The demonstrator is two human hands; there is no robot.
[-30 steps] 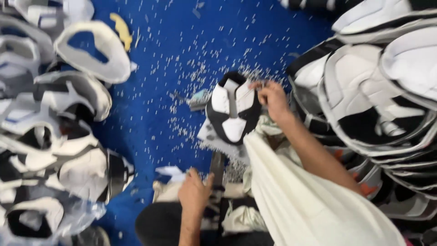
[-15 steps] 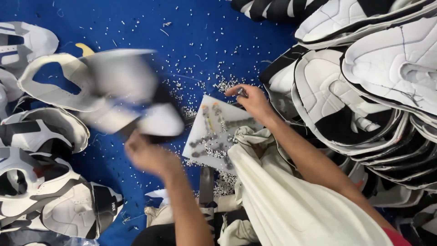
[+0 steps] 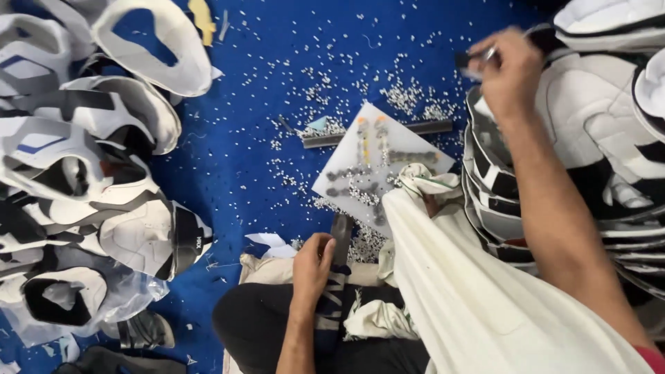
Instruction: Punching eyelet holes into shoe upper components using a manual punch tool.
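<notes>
- Reaching up and to the right, the right hand (image 3: 509, 69) closes its fingers on a small, blurred dark-and-white piece (image 3: 478, 59) above the right-hand stack of white-and-black cut shoe-upper panels (image 3: 589, 138).
- Left hand (image 3: 312, 266), low at centre, is curled shut around a dark flat metal tool (image 3: 339, 239) beside the knee.
- White square punching board (image 3: 381, 170) with rows of small holes lies between the hands, well apart from the right one.
- Grey metal bar (image 3: 377, 133) lies at the board's upper edge; a cream cloth (image 3: 485, 291) covers its lower right corner.
- Further white-and-black shoe-upper panels (image 3: 90, 159) are heaped at left.
- Blue floor mat (image 3: 263, 69) is strewn with tiny white punched chips (image 3: 409, 93).
</notes>
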